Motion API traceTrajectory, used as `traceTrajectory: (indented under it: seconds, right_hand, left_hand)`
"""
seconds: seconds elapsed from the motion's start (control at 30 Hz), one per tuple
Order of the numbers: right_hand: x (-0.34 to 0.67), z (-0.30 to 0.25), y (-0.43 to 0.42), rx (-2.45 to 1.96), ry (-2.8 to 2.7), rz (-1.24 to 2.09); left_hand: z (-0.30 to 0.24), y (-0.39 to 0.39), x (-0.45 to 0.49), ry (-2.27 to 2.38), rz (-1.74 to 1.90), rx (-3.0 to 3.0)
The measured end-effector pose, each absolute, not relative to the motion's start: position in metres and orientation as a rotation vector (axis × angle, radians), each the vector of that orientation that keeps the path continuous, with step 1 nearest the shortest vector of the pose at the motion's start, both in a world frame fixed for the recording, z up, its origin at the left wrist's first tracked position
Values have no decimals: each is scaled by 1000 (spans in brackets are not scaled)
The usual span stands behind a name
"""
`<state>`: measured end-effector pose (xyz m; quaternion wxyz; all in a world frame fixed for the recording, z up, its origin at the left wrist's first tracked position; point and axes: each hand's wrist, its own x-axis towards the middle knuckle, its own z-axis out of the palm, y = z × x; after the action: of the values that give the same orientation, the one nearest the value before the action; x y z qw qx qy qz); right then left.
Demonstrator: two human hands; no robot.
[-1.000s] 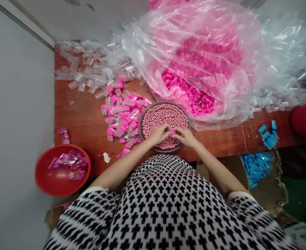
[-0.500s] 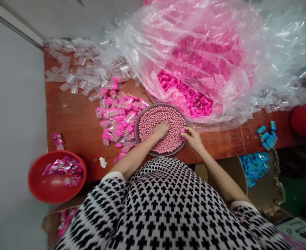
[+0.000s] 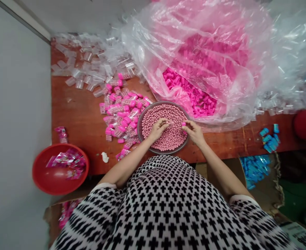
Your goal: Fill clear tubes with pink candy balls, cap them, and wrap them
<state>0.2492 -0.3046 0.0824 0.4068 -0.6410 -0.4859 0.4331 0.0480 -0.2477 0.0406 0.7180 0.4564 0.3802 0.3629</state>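
Observation:
My left hand [image 3: 158, 129] is raised over the pink beads [image 3: 166, 139] in a grey round basin [image 3: 155, 151]. Its fingers pinch a small clear container [image 3: 171, 123], which seems to have pink beads in it. At the basin's right rim, my right hand [image 3: 195, 132] grips a bright pink cap [image 3: 184, 124] between thumb and fingers. The cap and the container are a short way apart. Left of the basin lies a heap of filled clear containers with pink caps [image 3: 124, 118].
A large clear bag [image 3: 236, 119] of loose pink caps [image 3: 202, 102] stands behind the basin. Clear empty containers [image 3: 87, 74] lie at the back left. A red bowl [image 3: 42, 173] with pink packets is at the left edge; blue pieces [image 3: 270, 140] and a red bucket [image 3: 305, 125] are at right.
My left hand has come up out of the beads and now holds a small clear container. My right hand still holds the pink cap, near the same place. The view has shifted slightly.

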Motion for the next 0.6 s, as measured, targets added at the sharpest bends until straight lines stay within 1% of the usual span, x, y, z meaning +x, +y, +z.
traceTrajectory:
  seconds: [0.13, 0.27, 0.37, 0.6]
  right_hand:
    - [245, 98, -298, -1607, -1429, 954]
    - [243, 110, -291, -1561, -1612, 801]
    - [240, 119, -287, -1521, -1704, 741]
    - [230, 138, -289, -1449, -1930, 753]
  left_hand:
    - [49, -251, 50, 827, 725, 790]
    - [57, -256, 48, 779, 713, 759]
    - [64, -259, 45, 797, 716, 853]
    - [81, -259, 36, 825, 735, 1328]
